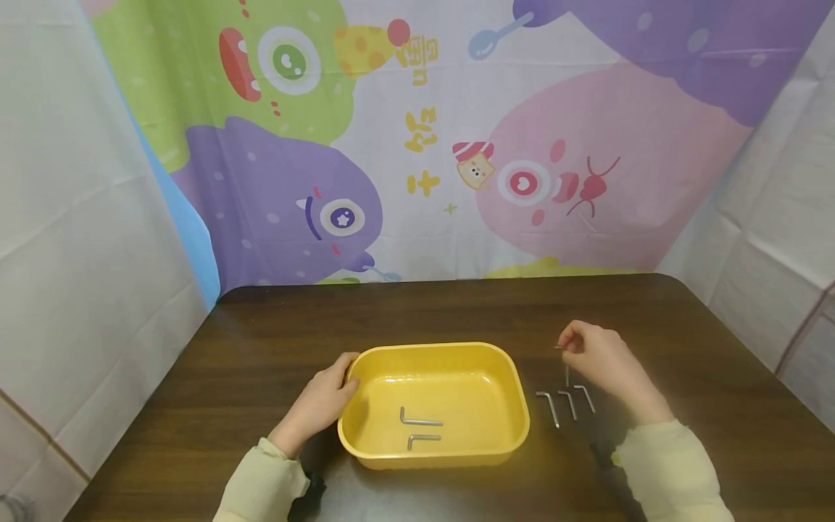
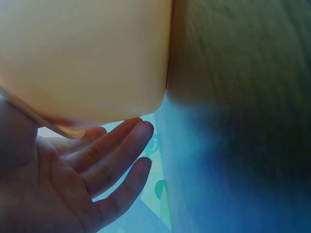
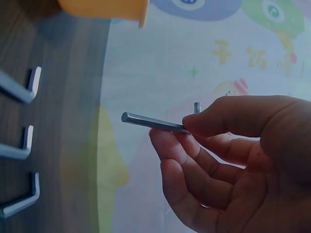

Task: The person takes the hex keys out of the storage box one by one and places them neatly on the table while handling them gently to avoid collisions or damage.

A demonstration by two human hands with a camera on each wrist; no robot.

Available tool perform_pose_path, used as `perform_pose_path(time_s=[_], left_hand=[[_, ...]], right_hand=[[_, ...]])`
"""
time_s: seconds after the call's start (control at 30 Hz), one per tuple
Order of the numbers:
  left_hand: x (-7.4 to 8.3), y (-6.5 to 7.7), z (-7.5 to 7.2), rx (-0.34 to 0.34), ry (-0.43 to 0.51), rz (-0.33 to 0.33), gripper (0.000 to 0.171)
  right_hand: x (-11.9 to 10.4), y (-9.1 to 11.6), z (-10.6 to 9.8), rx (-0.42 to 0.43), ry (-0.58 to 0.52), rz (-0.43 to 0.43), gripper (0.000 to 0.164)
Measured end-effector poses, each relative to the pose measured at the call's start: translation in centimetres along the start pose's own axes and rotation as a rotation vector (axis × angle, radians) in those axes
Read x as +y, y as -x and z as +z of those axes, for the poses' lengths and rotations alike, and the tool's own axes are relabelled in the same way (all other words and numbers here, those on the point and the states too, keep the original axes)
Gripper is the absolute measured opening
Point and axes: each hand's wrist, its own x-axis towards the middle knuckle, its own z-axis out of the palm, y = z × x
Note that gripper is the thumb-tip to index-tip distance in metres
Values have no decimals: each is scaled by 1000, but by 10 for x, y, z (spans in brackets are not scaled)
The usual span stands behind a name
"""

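Observation:
My right hand [image 1: 608, 362] is raised above the table on the right, pinching an L-shaped hex key [image 3: 153, 121] between thumb and fingertips. In the right wrist view its long arm points left and its short end stands up behind the thumb. Below that hand, several more hex keys [image 1: 551, 409] lie side by side on the table. My left hand [image 1: 317, 402] holds the left rim of a yellow plastic basin [image 1: 433, 455], its thumb over the edge and its fingers along the outer wall. Inside the basin lie a longer hex key [image 1: 422, 422] and a shorter hex key [image 1: 425, 437].
The dark wooden table [image 1: 274, 319] reaches back to a hanging cloth [image 1: 430, 217] printed with cartoon monsters. White sheeting [image 1: 85, 217] closes off the left side, and more white sheeting [image 1: 763, 225] hangs at the right.

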Motion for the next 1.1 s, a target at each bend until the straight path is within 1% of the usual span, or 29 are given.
perform_pose_path(time_s=[0.23,0.4,0.63,0.93,1.1], left_hand=[[0,0,0,4,-1,-2,36],[0,0,-1,1,-6,2,36],[1,0,-1,0,-11,5,36],[2,1,-2,-1,2,0,36],[1,1,-1,0,-2,0,36]], right_hand=[[13,-1,-1,-37,-1,58,13],[22,-1,-2,-71,7,75,14],[36,0,0,-156,-4,129,12],[51,2,0,-221,47,163,11],[55,4,2,-274,26,212,10]])
